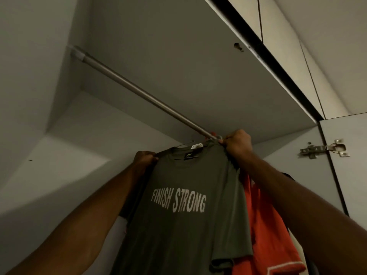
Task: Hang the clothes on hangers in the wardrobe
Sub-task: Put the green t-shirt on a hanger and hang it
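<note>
A grey-green t-shirt (pixel 178 205) printed "FINISH STRONG" hangs below the metal wardrobe rail (pixel 127 83), close to the rail's right end. My left hand (pixel 144 158) grips the shirt's left shoulder. My right hand (pixel 237 144) grips the right shoulder right up at the rail, where a hanger hook seems to sit. The hanger itself is mostly hidden inside the shirt. A red garment (pixel 266 225) hangs directly behind the grey-green shirt, to its right.
The wardrobe's top panel (pixel 178 56) runs close above the rail. An open door with a metal hinge (pixel 323 148) stands at the right. The left stretch of the rail is bare, and the wardrobe's pale back wall (pixel 59 165) lies behind it.
</note>
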`<state>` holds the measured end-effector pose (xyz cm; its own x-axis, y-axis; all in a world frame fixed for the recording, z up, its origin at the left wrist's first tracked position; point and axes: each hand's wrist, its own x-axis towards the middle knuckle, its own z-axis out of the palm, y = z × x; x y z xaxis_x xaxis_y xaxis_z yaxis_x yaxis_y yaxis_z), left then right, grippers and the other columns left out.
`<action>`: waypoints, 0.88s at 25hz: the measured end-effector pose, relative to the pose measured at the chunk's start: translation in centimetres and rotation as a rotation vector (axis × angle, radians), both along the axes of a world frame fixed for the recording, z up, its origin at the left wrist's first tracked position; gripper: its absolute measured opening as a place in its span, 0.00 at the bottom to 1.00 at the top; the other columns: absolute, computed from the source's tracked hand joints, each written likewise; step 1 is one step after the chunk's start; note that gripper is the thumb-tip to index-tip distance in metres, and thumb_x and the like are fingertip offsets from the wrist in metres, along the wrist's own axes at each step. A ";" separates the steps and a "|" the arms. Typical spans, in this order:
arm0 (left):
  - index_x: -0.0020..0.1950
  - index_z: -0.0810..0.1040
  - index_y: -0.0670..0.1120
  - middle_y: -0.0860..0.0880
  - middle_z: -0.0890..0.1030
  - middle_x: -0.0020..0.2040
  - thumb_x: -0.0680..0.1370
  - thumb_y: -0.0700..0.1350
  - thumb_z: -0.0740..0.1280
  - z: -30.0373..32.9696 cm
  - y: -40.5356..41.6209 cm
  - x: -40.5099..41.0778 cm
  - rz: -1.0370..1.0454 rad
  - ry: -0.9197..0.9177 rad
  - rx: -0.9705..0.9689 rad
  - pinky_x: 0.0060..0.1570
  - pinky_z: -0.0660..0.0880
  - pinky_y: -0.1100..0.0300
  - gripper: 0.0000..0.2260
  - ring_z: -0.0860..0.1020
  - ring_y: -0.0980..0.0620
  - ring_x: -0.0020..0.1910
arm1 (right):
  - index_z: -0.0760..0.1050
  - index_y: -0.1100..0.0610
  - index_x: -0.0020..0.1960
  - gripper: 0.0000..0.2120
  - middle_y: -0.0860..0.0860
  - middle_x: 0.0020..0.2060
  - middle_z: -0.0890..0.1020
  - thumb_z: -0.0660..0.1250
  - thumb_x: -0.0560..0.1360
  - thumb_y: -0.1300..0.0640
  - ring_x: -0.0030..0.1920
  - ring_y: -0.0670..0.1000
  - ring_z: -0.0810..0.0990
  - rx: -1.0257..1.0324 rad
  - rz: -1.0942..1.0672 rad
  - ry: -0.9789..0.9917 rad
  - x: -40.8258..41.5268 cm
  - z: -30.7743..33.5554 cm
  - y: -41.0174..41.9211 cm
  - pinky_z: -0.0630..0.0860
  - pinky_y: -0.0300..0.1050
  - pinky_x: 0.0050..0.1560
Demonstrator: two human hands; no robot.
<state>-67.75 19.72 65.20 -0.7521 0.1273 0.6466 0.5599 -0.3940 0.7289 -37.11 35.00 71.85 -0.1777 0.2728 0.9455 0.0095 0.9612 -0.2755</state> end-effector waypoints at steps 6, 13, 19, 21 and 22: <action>0.69 0.78 0.43 0.44 0.80 0.65 0.75 0.41 0.76 1.5 1.6 1.3 -0.153 0.038 0.094 0.61 0.77 0.51 0.23 0.79 0.45 0.57 | 0.86 0.63 0.45 0.12 0.58 0.40 0.85 0.76 0.76 0.54 0.44 0.56 0.84 0.046 0.033 0.110 -1.0 0.2 -0.4 0.79 0.48 0.44; 0.70 0.77 0.42 0.42 0.80 0.65 0.72 0.45 0.79 0.4 0.9 2.3 -0.146 0.075 -0.003 0.65 0.76 0.45 0.27 0.78 0.41 0.62 | 0.86 0.61 0.45 0.09 0.54 0.38 0.84 0.72 0.79 0.55 0.38 0.51 0.81 0.095 0.011 0.140 1.1 -3.0 -2.2 0.80 0.47 0.39; 0.64 0.81 0.43 0.46 0.83 0.60 0.69 0.51 0.81 -1.5 0.6 4.6 0.023 0.211 -0.213 0.63 0.77 0.46 0.27 0.81 0.43 0.59 | 0.82 0.60 0.44 0.15 0.56 0.40 0.83 0.72 0.79 0.48 0.39 0.55 0.80 -0.008 -0.023 0.028 2.0 -3.1 -3.8 0.74 0.46 0.37; 0.70 0.77 0.43 0.44 0.80 0.67 0.69 0.53 0.81 -2.2 0.3 5.7 0.058 0.213 -0.250 0.66 0.75 0.46 0.33 0.78 0.41 0.65 | 0.80 0.59 0.43 0.15 0.55 0.38 0.81 0.71 0.79 0.47 0.36 0.52 0.78 -0.027 -0.054 -0.037 2.4 -3.5 -4.1 0.72 0.43 0.34; 0.74 0.73 0.43 0.43 0.77 0.71 0.69 0.52 0.80 -2.5 0.0 6.3 0.071 0.212 -0.265 0.67 0.73 0.47 0.36 0.75 0.40 0.69 | 0.79 0.58 0.43 0.14 0.54 0.38 0.80 0.71 0.79 0.49 0.36 0.52 0.78 -0.038 -0.065 -0.055 2.7 -3.7 -4.2 0.72 0.42 0.33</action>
